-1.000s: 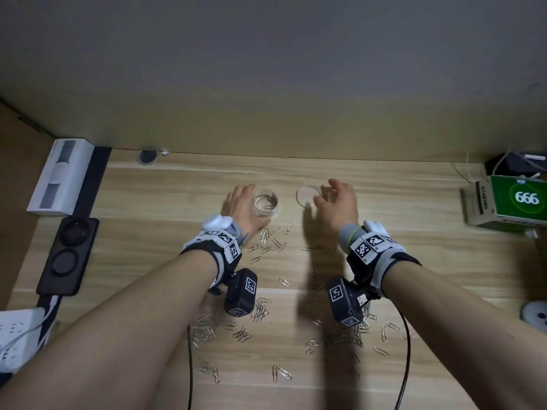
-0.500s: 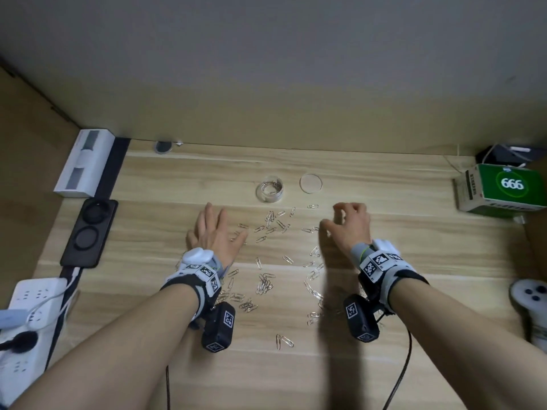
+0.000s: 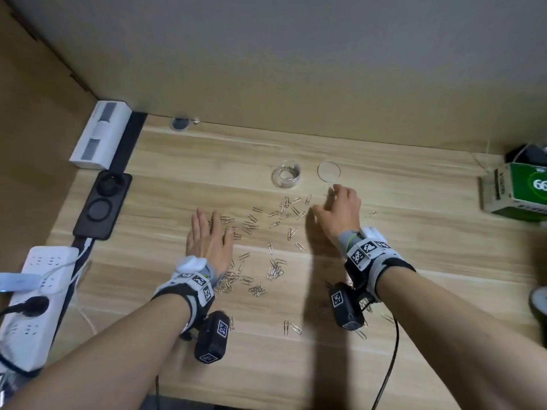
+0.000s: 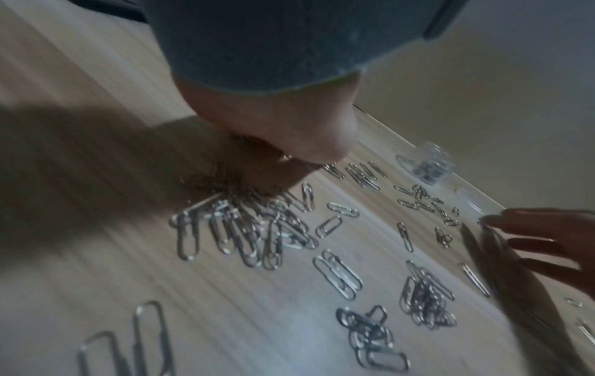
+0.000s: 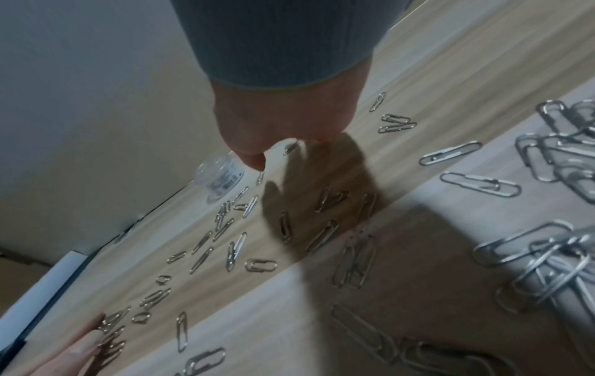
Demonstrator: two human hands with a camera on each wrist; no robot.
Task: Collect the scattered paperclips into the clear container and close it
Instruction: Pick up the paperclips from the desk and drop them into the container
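Our left hand lies flat, fingers straight, raking paperclips mid-table; our right hand curls loosely, holding nothing visible. The open clear container and lid wait near the table's far edge.

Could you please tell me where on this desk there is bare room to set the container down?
Bare wood lies behind the clear container and lid toward the wall, and between the right hand and green box. Between both hands, paperclips crowd it.
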